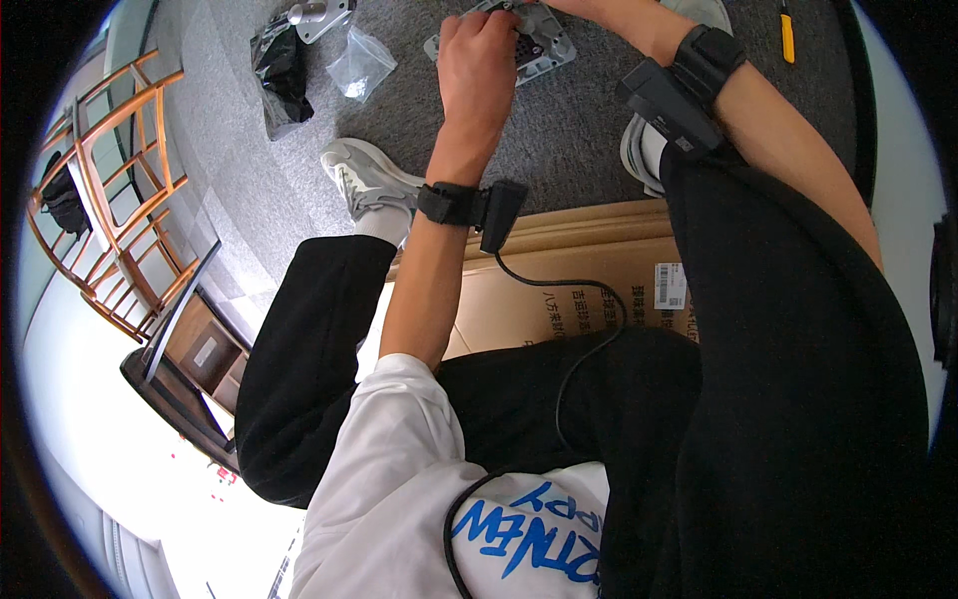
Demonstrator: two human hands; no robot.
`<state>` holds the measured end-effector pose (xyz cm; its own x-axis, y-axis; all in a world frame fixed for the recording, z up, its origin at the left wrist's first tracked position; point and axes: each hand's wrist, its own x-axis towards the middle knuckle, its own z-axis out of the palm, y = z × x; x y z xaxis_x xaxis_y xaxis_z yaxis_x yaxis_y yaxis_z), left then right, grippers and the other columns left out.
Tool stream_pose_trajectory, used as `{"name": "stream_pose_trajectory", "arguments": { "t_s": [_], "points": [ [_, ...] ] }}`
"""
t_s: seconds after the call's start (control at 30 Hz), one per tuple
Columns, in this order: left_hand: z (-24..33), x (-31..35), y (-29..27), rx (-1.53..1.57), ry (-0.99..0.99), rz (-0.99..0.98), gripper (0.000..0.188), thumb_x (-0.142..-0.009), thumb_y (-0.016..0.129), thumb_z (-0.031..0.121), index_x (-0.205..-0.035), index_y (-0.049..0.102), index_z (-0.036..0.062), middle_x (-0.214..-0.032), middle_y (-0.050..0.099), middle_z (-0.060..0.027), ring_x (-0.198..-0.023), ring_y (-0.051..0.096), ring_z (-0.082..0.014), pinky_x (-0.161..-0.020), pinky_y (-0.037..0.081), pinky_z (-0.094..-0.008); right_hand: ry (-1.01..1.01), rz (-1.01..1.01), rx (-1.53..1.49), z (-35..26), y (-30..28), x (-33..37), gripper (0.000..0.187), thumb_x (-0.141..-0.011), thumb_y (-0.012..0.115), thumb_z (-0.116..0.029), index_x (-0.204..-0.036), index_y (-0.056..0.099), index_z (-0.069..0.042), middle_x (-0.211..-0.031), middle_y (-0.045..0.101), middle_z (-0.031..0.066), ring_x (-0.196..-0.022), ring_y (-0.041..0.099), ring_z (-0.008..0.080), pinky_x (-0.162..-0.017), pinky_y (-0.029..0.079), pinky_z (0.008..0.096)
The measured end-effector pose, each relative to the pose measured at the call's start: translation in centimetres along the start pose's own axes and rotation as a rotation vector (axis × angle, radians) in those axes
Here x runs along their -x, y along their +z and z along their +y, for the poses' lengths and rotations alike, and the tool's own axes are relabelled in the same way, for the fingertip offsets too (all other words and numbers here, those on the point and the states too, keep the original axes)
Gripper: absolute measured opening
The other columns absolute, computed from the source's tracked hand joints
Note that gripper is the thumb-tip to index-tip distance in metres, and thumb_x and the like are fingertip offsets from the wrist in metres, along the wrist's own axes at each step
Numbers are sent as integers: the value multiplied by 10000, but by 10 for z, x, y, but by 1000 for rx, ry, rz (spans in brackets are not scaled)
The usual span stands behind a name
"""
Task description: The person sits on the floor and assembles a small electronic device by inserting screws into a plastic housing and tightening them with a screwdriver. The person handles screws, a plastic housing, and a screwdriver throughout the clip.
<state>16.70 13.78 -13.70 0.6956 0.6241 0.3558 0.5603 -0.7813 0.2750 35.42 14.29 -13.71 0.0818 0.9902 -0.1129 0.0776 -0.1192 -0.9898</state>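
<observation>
My left hand (479, 58) is over a grey metal plate-like part (554, 55) with a dark middle, lying on the carpet at the top edge. Its fingers are bent and closed at the part; what they pinch, if anything, is hidden under them. From the right, my right arm reaches to the same part, and my right hand (567, 4) is mostly cut off by the top edge, its fingers not clearly shown. Black strapped devices (504, 215) sit on both wrists.
Left of the part lie a clear plastic bag (360, 65), a black plastic bag (280, 75) and a silver metal bracket (317, 18). A yellow-handled tool (787, 38) is at the upper right. Flat cardboard (499, 299) lies beneath my legs. Wooden chairs (125, 180) stand at the left.
</observation>
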Motion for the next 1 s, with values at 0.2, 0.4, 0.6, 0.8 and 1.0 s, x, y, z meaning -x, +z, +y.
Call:
{"name": "stream_pose_trajectory", "arguments": {
  "t_s": [0.2, 0.4, 0.6, 0.8, 1.0],
  "points": [
    [-3, 1, -2, -7, -24, -56, 114, -858, 748, 100, -970, 755, 117, -925, 655, -92, -898, 636, -326, -773, 529, -451, -12, 5, 11, -1, -3, 3, 269, -952, 655, -214, -873, 742, 28, -742, 721, 107, -662, 668, 183, -640, 513, 341],
    [-3, 7, -7, 8, -81, -17, 86, -878, 753, 116, -962, 771, 122, -927, 625, -93, -904, 628, -319, -775, 519, -448, -7, -1, -17, -1, -2, 3, 266, -958, 649, -204, -874, 740, 31, -749, 718, 104, -659, 661, 177, -639, 511, 338],
    [-7, 7, -6, 37, -41, -8, 93, -867, 765, 116, -960, 771, 120, -912, 617, -87, -870, 601, -312, -770, 504, -438, 0, 4, -28, 0, -1, 2, 260, -960, 652, -197, -866, 738, 30, -725, 708, 96, -640, 649, 170, -621, 504, 332],
    [-11, 7, -4, 18, 0, 10, 115, -845, 780, 106, -959, 762, 110, -899, 619, -82, -843, 582, -312, -756, 492, -438, -4, -3, -32, 1, 0, 2, 260, -960, 653, -193, -860, 734, 32, -713, 700, 90, -627, 638, 163, -609, 499, 331],
    [-12, 6, -6, 15, -20, -26, 101, -854, 778, 128, -951, 758, 114, -901, 628, -83, -850, 584, -319, -762, 493, -436, 7, -3, -28, 0, -1, 3, 257, -965, 652, -191, -867, 733, 32, -719, 699, 87, -631, 637, 158, -609, 498, 325]
  ]
}}
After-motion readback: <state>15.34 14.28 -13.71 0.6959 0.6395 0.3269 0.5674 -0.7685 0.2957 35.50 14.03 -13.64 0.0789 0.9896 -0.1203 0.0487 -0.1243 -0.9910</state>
